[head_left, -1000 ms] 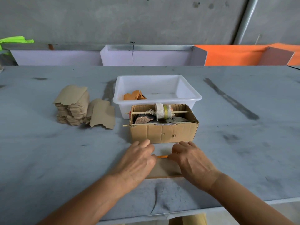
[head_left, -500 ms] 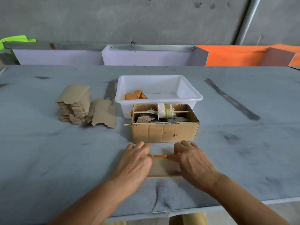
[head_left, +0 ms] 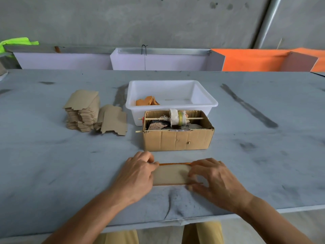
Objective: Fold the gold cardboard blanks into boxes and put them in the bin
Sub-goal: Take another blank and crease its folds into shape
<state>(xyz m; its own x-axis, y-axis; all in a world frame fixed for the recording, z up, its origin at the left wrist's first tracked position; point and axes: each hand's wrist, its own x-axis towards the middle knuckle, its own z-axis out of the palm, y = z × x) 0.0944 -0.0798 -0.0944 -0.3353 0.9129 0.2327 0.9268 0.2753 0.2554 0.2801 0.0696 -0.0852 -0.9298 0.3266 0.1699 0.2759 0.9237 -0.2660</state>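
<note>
Bare grey concrete wall [head_left: 140, 20] behind; metal pipe [head_left: 265, 22] slants upper right. Grey, smudged table [head_left: 52, 164]; white and orange panels [head_left: 249, 60] along its far edge.

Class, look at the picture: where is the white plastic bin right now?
In the head view, the white plastic bin sits mid-table, directly behind the open cardboard box, with the stack of cardboard blanks to its left.

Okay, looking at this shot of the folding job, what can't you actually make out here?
- Ends of the cardboard blank: covered by the left hand and right hand, head view.
- How many folded pieces lie in the white bin: its near wall hides part.
- Cardboard box contents: too jumbled to tell.
</note>
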